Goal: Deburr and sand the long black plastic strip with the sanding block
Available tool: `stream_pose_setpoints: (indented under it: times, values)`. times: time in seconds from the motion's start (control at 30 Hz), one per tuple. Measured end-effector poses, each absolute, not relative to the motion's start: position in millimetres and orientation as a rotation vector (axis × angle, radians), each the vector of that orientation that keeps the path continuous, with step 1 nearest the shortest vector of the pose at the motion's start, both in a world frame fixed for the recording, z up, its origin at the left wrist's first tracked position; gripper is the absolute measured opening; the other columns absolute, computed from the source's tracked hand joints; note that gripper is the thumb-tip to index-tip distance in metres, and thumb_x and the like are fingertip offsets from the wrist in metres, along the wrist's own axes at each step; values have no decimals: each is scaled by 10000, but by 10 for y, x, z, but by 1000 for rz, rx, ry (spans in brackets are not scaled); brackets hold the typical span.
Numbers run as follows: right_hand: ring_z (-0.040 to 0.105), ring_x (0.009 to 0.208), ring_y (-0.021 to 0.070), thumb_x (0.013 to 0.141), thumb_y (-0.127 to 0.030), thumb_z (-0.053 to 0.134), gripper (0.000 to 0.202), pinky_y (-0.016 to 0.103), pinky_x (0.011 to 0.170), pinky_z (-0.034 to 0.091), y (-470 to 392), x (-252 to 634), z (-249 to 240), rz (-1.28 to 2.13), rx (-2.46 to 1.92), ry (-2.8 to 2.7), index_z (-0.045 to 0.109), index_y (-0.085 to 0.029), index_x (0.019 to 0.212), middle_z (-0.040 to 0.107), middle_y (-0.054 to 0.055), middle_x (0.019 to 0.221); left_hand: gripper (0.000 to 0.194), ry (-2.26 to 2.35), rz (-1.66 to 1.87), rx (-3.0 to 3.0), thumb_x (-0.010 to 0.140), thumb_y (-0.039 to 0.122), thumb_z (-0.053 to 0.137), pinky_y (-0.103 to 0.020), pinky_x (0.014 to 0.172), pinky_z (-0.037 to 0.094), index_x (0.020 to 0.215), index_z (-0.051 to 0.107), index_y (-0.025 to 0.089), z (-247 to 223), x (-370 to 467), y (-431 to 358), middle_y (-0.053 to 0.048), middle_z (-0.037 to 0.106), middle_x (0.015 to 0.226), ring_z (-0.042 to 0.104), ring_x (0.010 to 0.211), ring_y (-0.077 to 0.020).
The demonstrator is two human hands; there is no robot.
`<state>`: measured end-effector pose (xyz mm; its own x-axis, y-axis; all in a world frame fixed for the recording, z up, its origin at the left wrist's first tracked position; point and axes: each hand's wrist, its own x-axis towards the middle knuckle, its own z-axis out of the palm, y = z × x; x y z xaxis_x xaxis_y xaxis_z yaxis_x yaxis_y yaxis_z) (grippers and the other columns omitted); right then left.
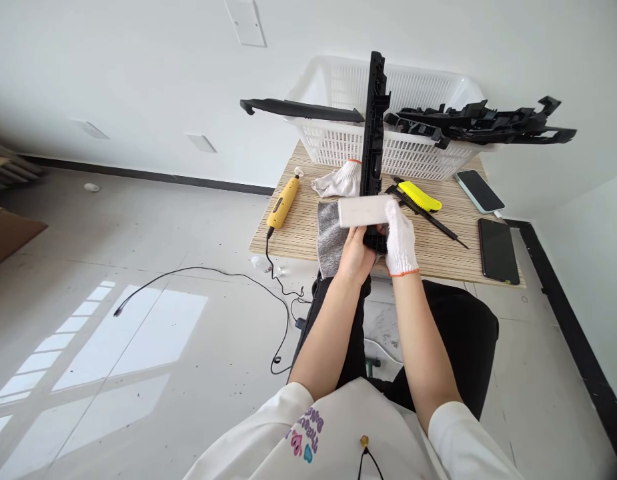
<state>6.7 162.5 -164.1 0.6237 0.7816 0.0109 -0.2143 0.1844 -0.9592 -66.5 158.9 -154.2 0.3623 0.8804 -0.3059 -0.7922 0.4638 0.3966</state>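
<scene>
The person wears a white top [358, 413] with short, loose white sleeves [453, 427] that leave the forearms bare. Purple lettering [308, 430], partly lost in the folds, is printed on its front beside a pink heart [297, 442] and a blue heart [308, 453]. Nearby sits a small round gold-coloured piece [364, 441], with thin black cords [362, 460] below it. The trousers [461, 327] are plain black. The right hand [400, 233] wears a white knitted glove [402, 252] with an orange-edged cuff [404, 273]; the left hand [357, 259] is ungloved.
</scene>
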Motion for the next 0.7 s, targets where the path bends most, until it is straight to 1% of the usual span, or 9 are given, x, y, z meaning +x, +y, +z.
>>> stream_pose_setpoints:
  times: [0.07,0.1,0.17,0.27,0.3,0.43,0.53,0.63,0.7]
  values:
    - [685,926,199,750,-497,710,368,349,842,579,1621,64,-1639,772,-1184,-614,722,-173,923,717,57,925,235,526,1096,207,936,137,546,-318,979,511,1128,671,190,-1542,-664,1589,-52,718,1009,683,993,-160]
    - [684,903,198,752,-504,705,372,353,825,581,1618,62,-1636,773,-1183,-585,720,-175,925,715,58,923,226,535,1095,214,938,138,544,-321,979,509,1116,675,189,-1542,-665,1589,-51,716,996,682,990,-160]
    - [681,841,197,783,-536,661,404,366,774,583,1610,59,-1626,782,-1184,-537,714,-170,946,706,62,889,214,543,1086,229,948,143,531,-329,975,509,1094,680,194,-1542,-670,1586,-40,707,940,682,971,-159]
    - [675,871,197,771,-512,690,383,350,806,571,1598,59,-1608,822,-1198,-658,722,-165,928,701,51,852,198,514,1091,256,955,146,522,-314,959,513,1062,683,189,-1536,-682,1578,-32,701,873,676,940,-156]
    - [674,868,193,765,-512,696,383,338,803,570,1596,60,-1603,827,-1202,-669,725,-164,923,700,46,840,194,506,1098,256,955,144,521,-307,944,519,1054,682,188,-1534,-685,1576,-27,699,850,675,906,-152]
    - [649,734,161,783,-566,644,432,305,684,571,1600,67,-1606,790,-1214,-557,715,-175,953,687,25,795,192,502,1101,224,949,121,518,-294,886,539,1034,677,184,-1532,-679,1583,3,668,772,653,736,-116]
    - [643,741,167,756,-532,689,390,323,719,567,1612,73,-1623,797,-1222,-573,717,-177,915,683,29,793,183,506,1097,207,947,128,525,-285,889,539,1030,682,175,-1536,-672,1595,-5,668,779,663,760,-116]
    - [650,753,176,795,-564,625,432,358,742,568,1620,77,-1634,792,-1208,-534,705,-184,982,692,45,860,201,530,1084,176,943,139,535,-304,915,532,1069,679,200,-1529,-674,1601,-11,681,835,679,840,-134]
    - [654,790,181,775,-533,668,410,358,771,565,1617,74,-1631,804,-1207,-562,709,-176,971,693,46,868,204,542,1078,169,936,149,555,-307,934,524,1091,678,199,-1521,-679,1599,-21,691,866,680,878,-145]
